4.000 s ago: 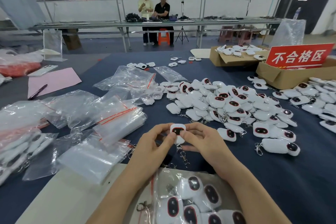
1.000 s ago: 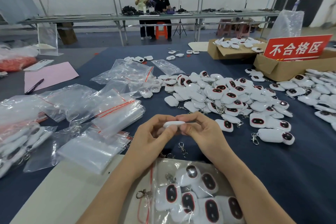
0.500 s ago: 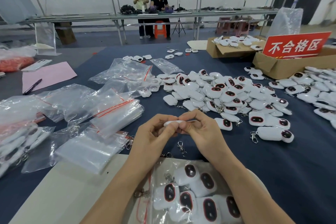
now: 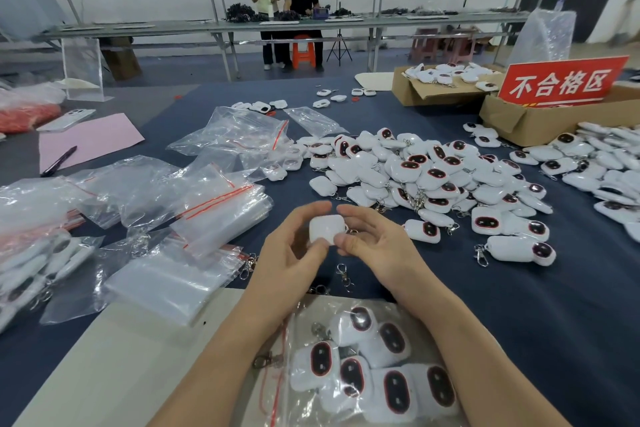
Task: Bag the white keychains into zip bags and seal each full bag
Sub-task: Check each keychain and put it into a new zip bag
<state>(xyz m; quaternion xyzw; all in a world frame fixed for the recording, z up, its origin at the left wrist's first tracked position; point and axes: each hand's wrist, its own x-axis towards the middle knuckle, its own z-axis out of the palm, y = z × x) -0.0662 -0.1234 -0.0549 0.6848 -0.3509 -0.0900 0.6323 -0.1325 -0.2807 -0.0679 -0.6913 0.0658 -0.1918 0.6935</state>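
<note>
Right above the part-filled zip bag (image 4: 311, 314), both hands have one white keychain (image 4: 327, 229) between them, plain back up, its clasp (image 4: 343, 272) dangling below. Left hand (image 4: 291, 253) and right hand (image 4: 377, 243) are each loosely curled, thumbs and fingertips pinching its edges. Tip imo: flip it, check the face, then feed it in clasp-first so the hook doesn't snag the plastic. Loose pile (image 4: 433, 173) sits just beyond.

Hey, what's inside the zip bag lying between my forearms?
The zip bag holds white keychains, with six dark faces showing, plus a metal clasp. Its lower part is cut off by the frame edge, so the full count is unclear.
</note>
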